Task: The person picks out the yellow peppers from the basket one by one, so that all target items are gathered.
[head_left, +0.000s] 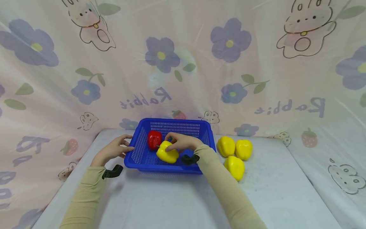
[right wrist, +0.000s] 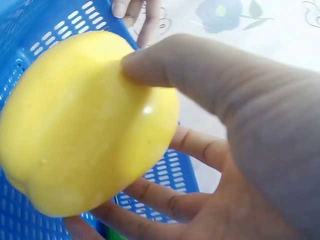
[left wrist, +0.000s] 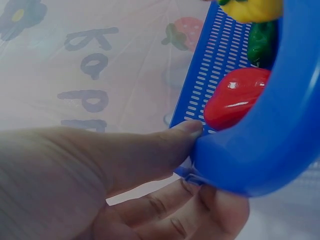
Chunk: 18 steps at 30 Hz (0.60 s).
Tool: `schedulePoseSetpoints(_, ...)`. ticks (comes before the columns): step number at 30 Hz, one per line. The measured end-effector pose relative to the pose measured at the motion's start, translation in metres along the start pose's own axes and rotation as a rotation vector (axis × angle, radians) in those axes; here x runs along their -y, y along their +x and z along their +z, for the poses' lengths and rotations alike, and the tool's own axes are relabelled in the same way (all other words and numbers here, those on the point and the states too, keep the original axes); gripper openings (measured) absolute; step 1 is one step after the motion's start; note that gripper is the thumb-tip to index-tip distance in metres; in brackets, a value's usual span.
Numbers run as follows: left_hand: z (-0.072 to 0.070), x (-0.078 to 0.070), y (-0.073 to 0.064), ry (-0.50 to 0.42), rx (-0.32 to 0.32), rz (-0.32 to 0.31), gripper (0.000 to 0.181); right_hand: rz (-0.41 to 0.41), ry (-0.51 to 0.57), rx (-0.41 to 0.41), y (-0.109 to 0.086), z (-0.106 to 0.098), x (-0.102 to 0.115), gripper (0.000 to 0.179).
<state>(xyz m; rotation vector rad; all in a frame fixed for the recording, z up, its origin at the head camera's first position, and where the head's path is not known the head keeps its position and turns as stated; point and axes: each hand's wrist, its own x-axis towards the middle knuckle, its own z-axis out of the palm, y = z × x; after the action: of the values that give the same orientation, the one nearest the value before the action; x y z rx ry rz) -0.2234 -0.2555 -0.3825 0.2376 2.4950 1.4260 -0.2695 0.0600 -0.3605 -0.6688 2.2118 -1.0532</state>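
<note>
A blue plastic basket with slotted walls stands on the white table. At its left end my left hand grips the rim, thumb on top and fingers curled beneath, as the left wrist view shows. My right hand holds a yellow bell pepper over the inside of the basket, thumb on one side and fingers spread along the other. Just left of that pepper lies a red bell pepper in the basket. Beside the red one, a dark green pepper shows in the left wrist view, partly hidden by the rim.
Right of the basket, three more yellow bell peppers sit close together on the white tabletop. A cloth printed with rabbits and flowers hangs behind the table. Black mounts stick out from both wrists.
</note>
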Motion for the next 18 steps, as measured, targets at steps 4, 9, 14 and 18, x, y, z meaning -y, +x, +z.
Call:
schedulePoseSetpoints(4, 0.0, 0.001, -0.001, 0.002, 0.0, -0.002, 0.062, -0.012, 0.023, -0.033, -0.012, -0.005, -0.005, 0.043)
schedulePoseSetpoints(9, 0.002, 0.0, -0.001, 0.008, 0.002, 0.007, 0.062, -0.016, 0.058, -0.086, -0.025, -0.013, -0.009, 0.043)
schedulePoseSetpoints(14, 0.003, -0.003, -0.002, 0.009, 0.007, 0.022, 0.064, -0.045, 0.057, -0.139, -0.043, -0.022, -0.006, 0.042)
schedulePoseSetpoints(18, 0.002, -0.005, -0.003, 0.01, 0.005, 0.016, 0.064, -0.053, 0.029, -0.193, -0.059, -0.028, -0.004, 0.041)
